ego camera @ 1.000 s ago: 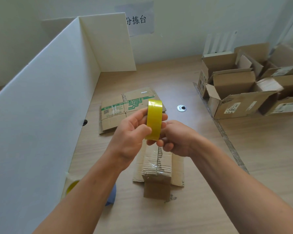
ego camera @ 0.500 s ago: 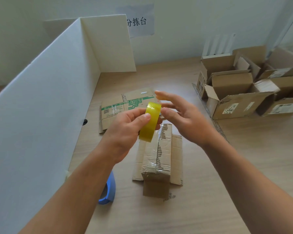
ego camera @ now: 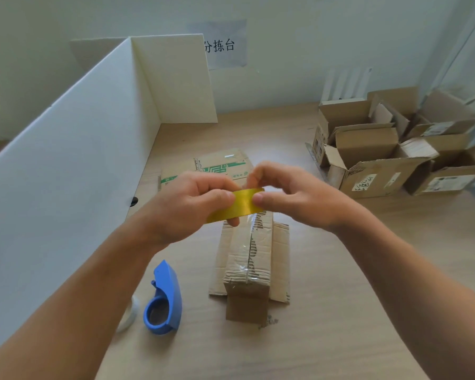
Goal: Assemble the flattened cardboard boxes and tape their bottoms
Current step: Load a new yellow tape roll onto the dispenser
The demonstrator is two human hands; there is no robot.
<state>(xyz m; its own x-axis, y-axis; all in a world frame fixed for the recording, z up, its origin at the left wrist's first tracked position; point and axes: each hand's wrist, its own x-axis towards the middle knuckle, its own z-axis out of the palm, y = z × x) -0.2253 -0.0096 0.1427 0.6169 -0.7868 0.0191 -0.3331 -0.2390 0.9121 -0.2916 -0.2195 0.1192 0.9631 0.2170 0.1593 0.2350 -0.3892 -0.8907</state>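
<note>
A yellow tape roll (ego camera: pixel 237 204) is held above the table, turned so its outer band faces me. My left hand (ego camera: pixel 187 204) grips its left side. My right hand (ego camera: pixel 288 196) pinches the roll's right end with thumb and fingers. Below the hands a small cardboard box (ego camera: pixel 251 261) stands bottom up, with clear tape along its centre seam and side flaps spread on the table. A flattened box (ego camera: pixel 220 167) with green print lies farther back, partly hidden by my hands.
A blue tape dispenser (ego camera: pixel 163 303) lies at front left beside a white roll (ego camera: pixel 129 315). A white partition (ego camera: pixel 66 165) walls off the left side. Several assembled open boxes (ego camera: pixel 381 152) crowd the right rear. The wooden table (ego camera: pixel 327 311) runs under everything.
My right hand, open half a second ago, has closed on the roll's right end. The roll has turned from edge-on to lying sideways between both hands. The view has tilted down, showing the dispenser.
</note>
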